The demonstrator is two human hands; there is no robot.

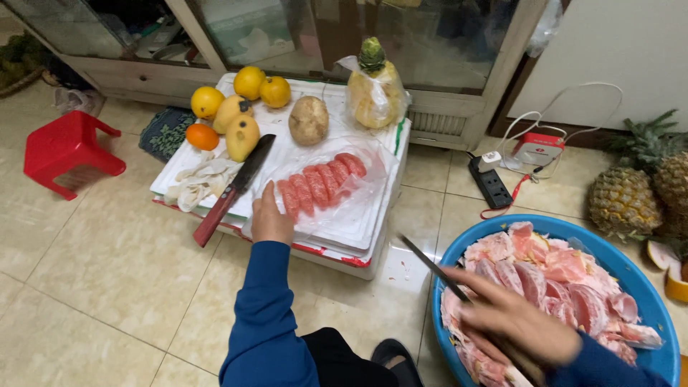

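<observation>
My left hand (269,217) rests on the near edge of a white foam tray (342,228) wrapped in clear plastic, next to a row of peeled pink pomelo segments (320,183). The fingers lie flat and hold nothing. My right hand (513,321) grips a thin dark knife (432,267) over the rim of a blue basin (653,301) filled with pink pomelo flesh and peel (555,283). A large cleaver with a red handle (234,189) lies on the white box lid (183,161), left of my left hand.
On the white box stand yellow and orange fruits (231,110), a brown round fruit (309,120), a bagged peeled pineapple (375,89) and white peel scraps (203,179). A red stool (67,152) stands left. Whole pineapples (640,186), a power strip (490,181) and charger lie right.
</observation>
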